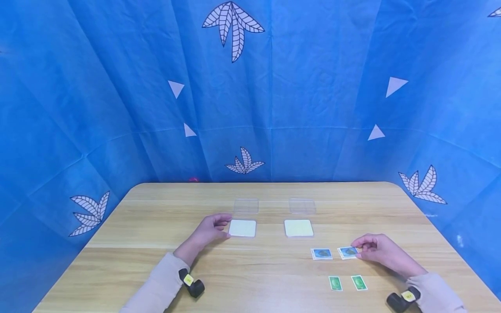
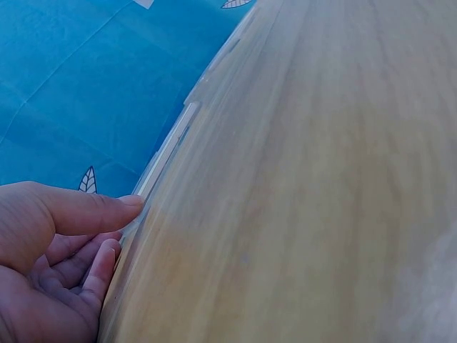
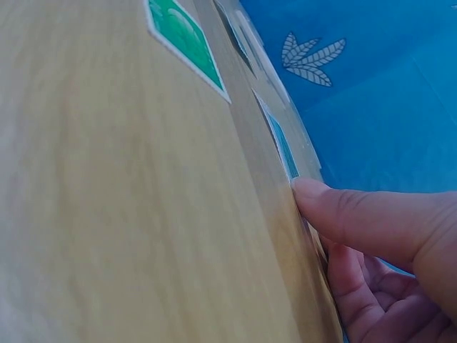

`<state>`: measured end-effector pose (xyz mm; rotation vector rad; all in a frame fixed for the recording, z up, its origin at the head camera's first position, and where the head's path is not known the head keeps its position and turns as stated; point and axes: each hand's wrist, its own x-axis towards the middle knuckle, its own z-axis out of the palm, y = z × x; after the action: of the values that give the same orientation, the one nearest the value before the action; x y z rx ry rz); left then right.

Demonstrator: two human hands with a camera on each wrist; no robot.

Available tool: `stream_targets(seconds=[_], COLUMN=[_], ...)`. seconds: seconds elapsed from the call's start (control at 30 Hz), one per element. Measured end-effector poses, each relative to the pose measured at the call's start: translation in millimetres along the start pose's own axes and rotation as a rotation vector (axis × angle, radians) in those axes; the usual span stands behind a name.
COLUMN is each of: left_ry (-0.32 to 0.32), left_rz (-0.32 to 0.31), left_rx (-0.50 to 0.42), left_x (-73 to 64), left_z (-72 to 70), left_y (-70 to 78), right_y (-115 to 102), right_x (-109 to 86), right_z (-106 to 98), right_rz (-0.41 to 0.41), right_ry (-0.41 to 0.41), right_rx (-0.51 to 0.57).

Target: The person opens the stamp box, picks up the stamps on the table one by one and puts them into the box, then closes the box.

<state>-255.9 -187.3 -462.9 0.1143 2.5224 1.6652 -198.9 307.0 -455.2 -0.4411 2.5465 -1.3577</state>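
Observation:
In the head view, my left hand (image 1: 211, 230) holds the left side of a shallow clear plastic case (image 1: 242, 228) with a white inside. Its thumb is at the near corner and a forefinger reaches the far one; the left wrist view shows the thumb (image 2: 107, 213) against the case's edge. At the right, my right hand (image 1: 381, 251) pinches the right end of a small blue picture card (image 1: 347, 252), thumb along the near edge. A matching blue card (image 1: 322, 254) lies just left of it. Two green cards, one left (image 1: 335, 283) and one right (image 1: 359, 282), lie nearer.
A second clear case (image 1: 299, 228) with a pale yellowish inside lies right of the first. Behind them lie two transparent lids, left (image 1: 246, 206) and right (image 1: 302, 206). The wooden table (image 1: 266, 269) ends at a blue patterned curtain (image 1: 313, 87).

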Motion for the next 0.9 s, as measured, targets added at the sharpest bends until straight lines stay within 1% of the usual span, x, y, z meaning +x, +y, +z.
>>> stream_targets(seconds=[0.57,0.77,0.9], left_ry=[-0.001,-0.011,-0.011], left_rz=[0.022,0.013,0.011], left_rx=[-0.012,0.001,0.002], left_x=[-0.2,0.6,0.3], left_z=[0.3,-0.3,-0.6], left_y=[0.9,-0.7,-0.8], right_y=[0.9,0.5,0.8], right_x=[-0.3,-0.3,-0.2], right_z=[2.1,2.1,2.1], right_rz=[-0.037,-0.043,-0.063], right_ry=[0.013,0.018,0.022], right_rx=[0.043,0.021,0.008])
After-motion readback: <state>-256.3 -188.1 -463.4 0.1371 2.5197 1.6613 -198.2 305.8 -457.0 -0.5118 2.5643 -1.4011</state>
